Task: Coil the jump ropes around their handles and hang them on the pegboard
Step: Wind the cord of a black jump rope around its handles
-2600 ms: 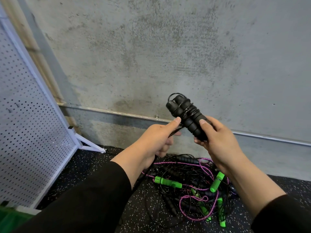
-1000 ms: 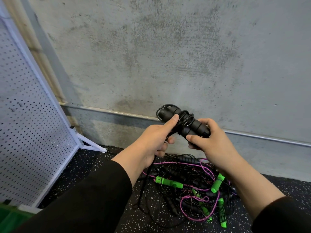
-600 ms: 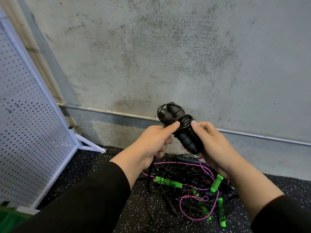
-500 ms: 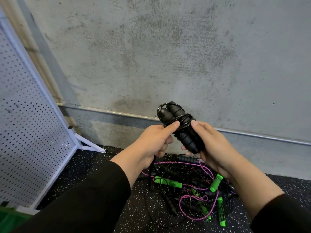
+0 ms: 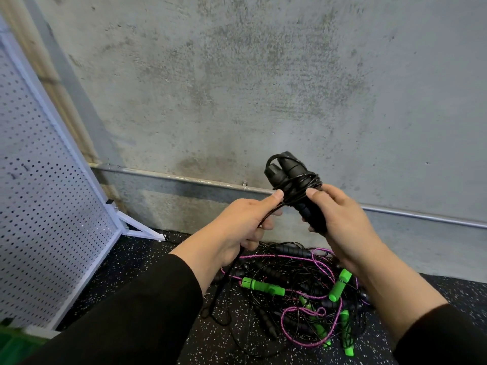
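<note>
Head view, frame centre: right hand gripping black handles; left hand fingers pinching black rope.

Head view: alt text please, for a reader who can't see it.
Right hand grips two black handles partly wrapped in rope; left hand pinches the rope's loose end. Tangled ropes lie on the floor below, pegboard at left.

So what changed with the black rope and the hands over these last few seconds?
The black handles tipped flat, then back upright, as more cord was wound on. The right hand kept gripping them; the left hand kept feeding the black cord. The rope pile and pegboard stayed put.
</note>
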### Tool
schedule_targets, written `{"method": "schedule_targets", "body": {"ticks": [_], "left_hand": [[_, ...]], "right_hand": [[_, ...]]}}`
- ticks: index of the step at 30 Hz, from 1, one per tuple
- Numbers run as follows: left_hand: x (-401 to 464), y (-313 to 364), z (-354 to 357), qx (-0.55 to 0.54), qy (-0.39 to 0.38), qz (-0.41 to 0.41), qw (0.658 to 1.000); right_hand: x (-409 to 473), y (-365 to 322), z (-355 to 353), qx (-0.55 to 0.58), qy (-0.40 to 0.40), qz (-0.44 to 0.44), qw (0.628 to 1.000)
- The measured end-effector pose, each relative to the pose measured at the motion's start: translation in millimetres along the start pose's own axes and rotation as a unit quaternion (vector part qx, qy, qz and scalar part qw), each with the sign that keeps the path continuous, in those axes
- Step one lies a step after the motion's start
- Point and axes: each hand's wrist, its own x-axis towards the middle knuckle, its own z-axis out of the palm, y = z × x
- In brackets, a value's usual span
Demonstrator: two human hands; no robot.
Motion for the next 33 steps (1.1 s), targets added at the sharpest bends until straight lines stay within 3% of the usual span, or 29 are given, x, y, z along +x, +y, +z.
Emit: {"method": "schedule_targets", "body": {"ticks": [3, 8, 13, 16, 21, 24, 26, 29, 33], "left_hand": [[0, -1, 2, -0.006, -0.009, -0.011, 1.0], [0, 1, 5, -0.043, -0.018, -0.019, 0.999], [-1, -2, 5, -0.079, 0.005, -0.024, 0.997], [0, -2, 3, -0.083, 0.025, -0.013, 0.996], [1, 1, 0, -0.082, 0.027, 0.016, 0.996], [1, 0, -1, -0.069, 0.023, 0.025, 0.997], [2, -2, -2, -0.064, 0.022, 0.025, 0.997], [4, -3, -1, -0.079, 0.01, 0.021, 0.997], [3, -2, 1, -0.083, 0.0, 0.017, 0.996]], "right_hand": [[1, 4, -1, -0.109, 0.0, -0.051, 0.993], [-2, 5, 8, -0.199, -0.006, -0.112, 0.974], [-4, 8, 15, -0.307, -0.037, -0.174, 0.935], [-5, 8, 13, -0.277, -0.061, -0.157, 0.946], [-6, 7, 7, -0.165, -0.057, -0.019, 0.984], [-8, 4, 5, -0.061, -0.106, 0.047, 0.991], [-10, 2, 5, -0.042, -0.112, 0.037, 0.992], [-7, -1, 6, -0.04, -0.059, -0.009, 0.997], [-4, 0, 6, -0.157, 0.002, -0.086, 0.984]]}}
